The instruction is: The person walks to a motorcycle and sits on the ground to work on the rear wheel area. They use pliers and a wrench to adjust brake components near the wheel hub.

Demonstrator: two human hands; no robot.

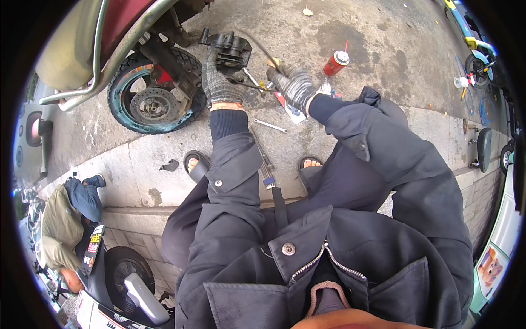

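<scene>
- I'm gripping the black, blocky caliper-like part (pixel 230 50) with the grey-knit-gloved left hand (pixel 219 85), seemingly steadying it near the blue-rimmed wheel (pixel 156 106).
- I'm holding the matching-gloved right hand (pixel 295 86) curled beside the thin black hose (pixel 262 45); its grip I can't tell.

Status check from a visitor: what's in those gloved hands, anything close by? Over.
Left grip: holding black mechanical part. Right grip: apparently on dark hose. Close by: wheel at left, red can at right.

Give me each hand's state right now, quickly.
Left hand: closed, holding the black caliper-like part.
Right hand: closed, apparently on the dark hose.
</scene>
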